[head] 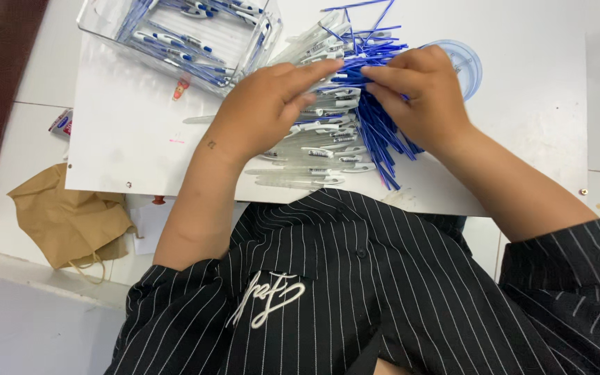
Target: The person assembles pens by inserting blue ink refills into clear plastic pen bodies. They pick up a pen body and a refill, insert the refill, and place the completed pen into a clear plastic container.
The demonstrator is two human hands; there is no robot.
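- The left hand (pixel 262 111) lies palm down on a pile of clear pen barrels (pixel 314 156), fingers stretched toward the far side and pressing on the top ones; it is flat and open, not closed round anything.
- The right hand (pixel 421 94) rests on a heap of blue ink refills (pixel 376 128), its fingers curled and pinching at the refills near the top of the heap; whether it grips 1 refill or several I cannot tell.
- The 2 hands almost meet at their fingertips above the middle of the pile.
- Barrels and refills lie together on a white board (pixel 126 139) that covers the bench, barrels to the left, refills to the right and fanning outward.
- A clear plastic tray (pixel 175 42) with finished blue-and-white pens stands at the far left of the board.
- A round clear lid (pixel 468 62) lies just beyond the right hand.
- A crumpled brown paper bag (pixel 64 219) lies off the board at the left.
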